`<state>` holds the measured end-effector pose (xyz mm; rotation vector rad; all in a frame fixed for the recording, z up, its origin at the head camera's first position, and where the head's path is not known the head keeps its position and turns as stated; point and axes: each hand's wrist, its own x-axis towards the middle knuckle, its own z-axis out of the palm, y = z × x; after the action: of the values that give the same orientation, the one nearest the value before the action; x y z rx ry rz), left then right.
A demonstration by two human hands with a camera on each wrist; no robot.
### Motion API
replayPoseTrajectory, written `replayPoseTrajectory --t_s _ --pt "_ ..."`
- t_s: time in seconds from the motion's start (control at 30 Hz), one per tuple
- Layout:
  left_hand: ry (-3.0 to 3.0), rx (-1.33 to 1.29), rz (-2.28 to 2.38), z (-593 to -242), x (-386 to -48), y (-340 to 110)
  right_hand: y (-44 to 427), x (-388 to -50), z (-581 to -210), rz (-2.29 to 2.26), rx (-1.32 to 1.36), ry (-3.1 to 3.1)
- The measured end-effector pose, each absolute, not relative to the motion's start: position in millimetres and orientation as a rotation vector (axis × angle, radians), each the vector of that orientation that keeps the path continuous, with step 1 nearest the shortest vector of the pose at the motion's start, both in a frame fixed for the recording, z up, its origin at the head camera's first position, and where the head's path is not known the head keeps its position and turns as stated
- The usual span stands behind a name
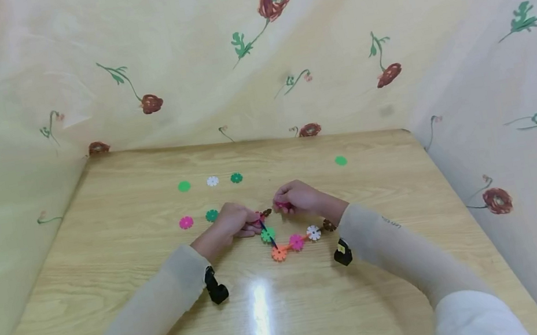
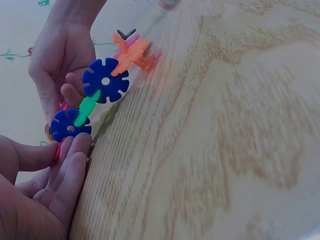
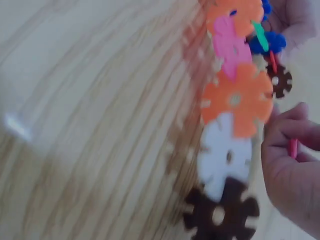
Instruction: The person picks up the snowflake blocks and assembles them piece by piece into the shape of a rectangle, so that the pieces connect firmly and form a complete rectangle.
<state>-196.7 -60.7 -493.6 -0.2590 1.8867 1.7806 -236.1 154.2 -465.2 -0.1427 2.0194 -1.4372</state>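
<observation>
A chain of notched plastic snowflake discs [image 1: 279, 253] lies across the table, in blue, green, orange, pink, white and brown. My left hand [image 1: 236, 220] pinches a red disc [image 2: 58, 151] near the chain's far end, beside a blue disc [image 2: 70, 129]. A brown disc [image 3: 280, 80] sits past the red one at that end. My right hand [image 1: 298, 196] holds a separate pinkish-red disc [image 3: 293, 148] between curled fingers, a short gap to the right of the brown disc. In the right wrist view an orange disc [image 3: 237, 97] and a white disc [image 3: 225, 155] show large.
Loose discs lie farther back: a light green one [image 1: 184, 186], a white one [image 1: 212, 181], a dark green one [image 1: 236, 178] and another light green one [image 1: 340, 160]. A pink disc [image 1: 186, 223] and a green disc [image 1: 212, 215] lie left of my left hand. Flowered cloth [image 1: 208, 54] encloses the table.
</observation>
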Motion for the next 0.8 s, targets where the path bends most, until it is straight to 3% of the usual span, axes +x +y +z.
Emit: replayPoseTrajectory --t_s 0.8 --pt "1.889 -0.243 1.761 -492.2 -194.6 -59.5 152.9 -230.9 -473.0 -1.552 -0.017 1.929"
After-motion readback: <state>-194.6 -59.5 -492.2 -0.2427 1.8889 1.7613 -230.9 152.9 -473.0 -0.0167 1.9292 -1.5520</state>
